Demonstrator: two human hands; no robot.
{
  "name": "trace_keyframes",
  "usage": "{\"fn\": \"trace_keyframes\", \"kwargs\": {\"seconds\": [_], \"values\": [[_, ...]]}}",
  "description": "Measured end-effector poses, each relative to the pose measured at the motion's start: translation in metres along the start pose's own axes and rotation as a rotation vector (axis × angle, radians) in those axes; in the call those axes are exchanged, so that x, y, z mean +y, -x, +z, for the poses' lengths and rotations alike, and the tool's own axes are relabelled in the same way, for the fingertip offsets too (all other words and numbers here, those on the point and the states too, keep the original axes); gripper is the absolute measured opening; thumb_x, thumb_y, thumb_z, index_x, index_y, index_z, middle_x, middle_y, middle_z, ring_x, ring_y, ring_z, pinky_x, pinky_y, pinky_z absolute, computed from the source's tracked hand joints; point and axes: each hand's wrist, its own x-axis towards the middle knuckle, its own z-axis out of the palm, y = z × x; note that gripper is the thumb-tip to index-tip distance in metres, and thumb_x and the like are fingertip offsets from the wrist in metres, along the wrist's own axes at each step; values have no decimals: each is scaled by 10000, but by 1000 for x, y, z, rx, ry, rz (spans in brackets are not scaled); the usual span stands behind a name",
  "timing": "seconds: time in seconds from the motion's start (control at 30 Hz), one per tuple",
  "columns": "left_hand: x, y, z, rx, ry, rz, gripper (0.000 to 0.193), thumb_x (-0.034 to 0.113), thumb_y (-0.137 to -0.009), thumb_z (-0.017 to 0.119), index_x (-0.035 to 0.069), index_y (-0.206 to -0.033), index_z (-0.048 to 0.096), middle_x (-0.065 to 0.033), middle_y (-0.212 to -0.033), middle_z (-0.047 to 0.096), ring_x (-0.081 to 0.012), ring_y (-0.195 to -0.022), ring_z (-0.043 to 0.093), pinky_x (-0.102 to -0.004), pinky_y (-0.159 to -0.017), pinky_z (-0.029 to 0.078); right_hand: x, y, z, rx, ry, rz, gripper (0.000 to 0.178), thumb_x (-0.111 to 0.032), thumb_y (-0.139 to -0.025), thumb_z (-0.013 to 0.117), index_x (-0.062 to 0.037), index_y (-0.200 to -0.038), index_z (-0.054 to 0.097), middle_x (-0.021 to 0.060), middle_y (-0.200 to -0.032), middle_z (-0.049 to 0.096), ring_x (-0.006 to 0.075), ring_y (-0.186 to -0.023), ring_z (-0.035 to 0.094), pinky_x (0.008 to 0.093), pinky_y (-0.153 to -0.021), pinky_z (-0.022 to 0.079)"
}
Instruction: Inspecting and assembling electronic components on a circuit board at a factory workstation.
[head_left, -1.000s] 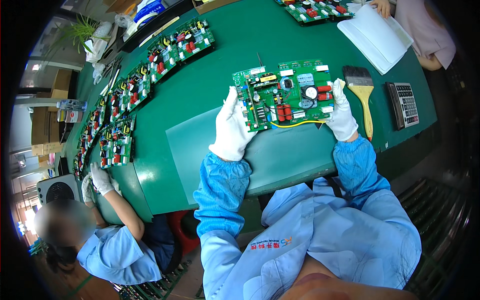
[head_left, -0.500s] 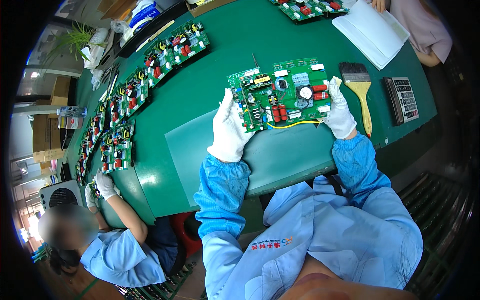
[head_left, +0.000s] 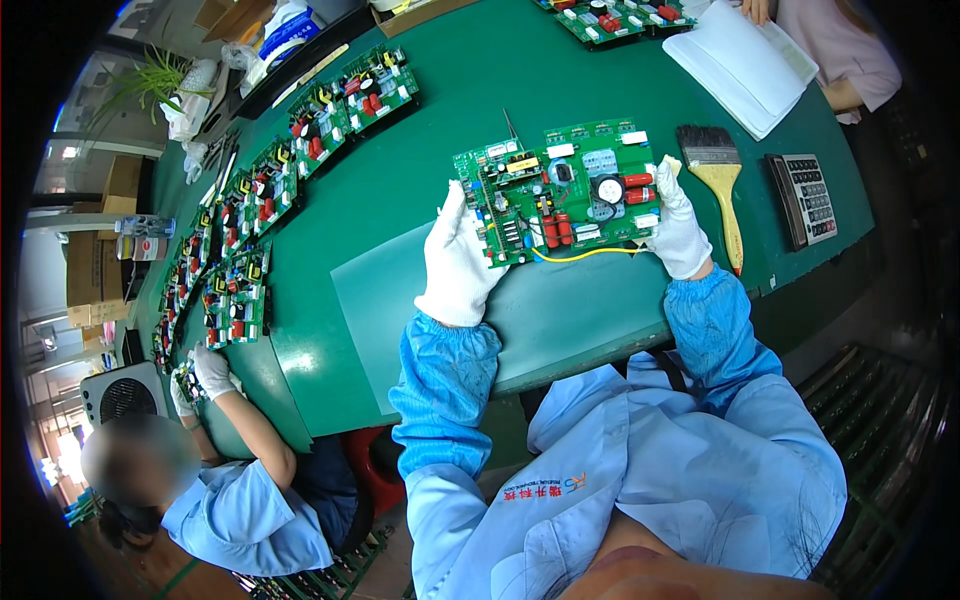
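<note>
A green circuit board (head_left: 585, 235) is held up over the table between my two white-gloved hands, its component side facing me. My left hand (head_left: 455, 258) grips its left edge, thumb on top and fingers underneath. At the right edge, my right hand (head_left: 682, 232) closes on the board's corner near the two red cylinders. White, red and yellow parts crowd the board, and a yellow wire (head_left: 590, 256) curves along its near edge. Beneath lies a translucent sheet (head_left: 385, 290) on the green table. Fingers under the board are hidden.
Right of my hands lie a wide paintbrush (head_left: 722, 185) and a calculator (head_left: 808, 200). White papers (head_left: 742, 68) lie beyond, beside another person's arm. More circuit boards (head_left: 375, 88) line the left side, where a gloved co-worker (head_left: 240, 500) handles a small board.
The board has tilted very slightly in my hands, both still gripping it. At the left, the co-worker's head and hands have shifted a little.
</note>
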Motion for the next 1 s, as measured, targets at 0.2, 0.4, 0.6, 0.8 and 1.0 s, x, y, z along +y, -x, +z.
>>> {"fn": "trace_keyframes", "kwargs": {"seconds": [0.2,0.4,0.6,0.8,1.0], "values": [[-2,-1,2,-17,21,29,457,367,-1005,364,40,-1312,449,-137,-1261,551,-278,-1111,578,-450,-924,490,3,0,1,13,44,-74,1015,58,-663,787,-148,-1490,237,85,-1421,420,197,-1253,441,348,-1082,329],[1,0,-4,-31,15,24,440,349,-1006,361,39,-1305,452,-135,-1271,542,-284,-1129,565,-457,-940,478,-11,-13,15,43,-238,-116,560,52,-901,542,-158,-1404,413,-6,-1392,452,124,-1251,433,307,-1076,351],[-1,-2,7,53,-62,61,456,357,-1000,363,32,-1307,453,-140,-1226,573,-280,-1074,599,-435,-889,512,-19,-10,20,232,-257,140,376,-206,-923,596,-130,-1287,535,-16,-1210,588,114,-1071,570,257,-867,499],[-2,3,12,76,-23,37,481,361,-978,417,8,-1304,452,-168,-1208,571,-276,-982,598,-413,-812,511,-47,-33,29,375,-869,619,216,-270,-889,636,-129,-1045,589,-13,-991,619,101,-887,603,305,-776,525],[-8,4,14,47,-58,119,487,404,-977,425,47,-1308,452,-145,-1260,545,-283,-1123,560,-438,-930,468,-64,-43,32,343,-831,724,302,-418,-955,518,-129,-1006,588,-45,-948,595,49,-804,540,222,-700,457]]}}
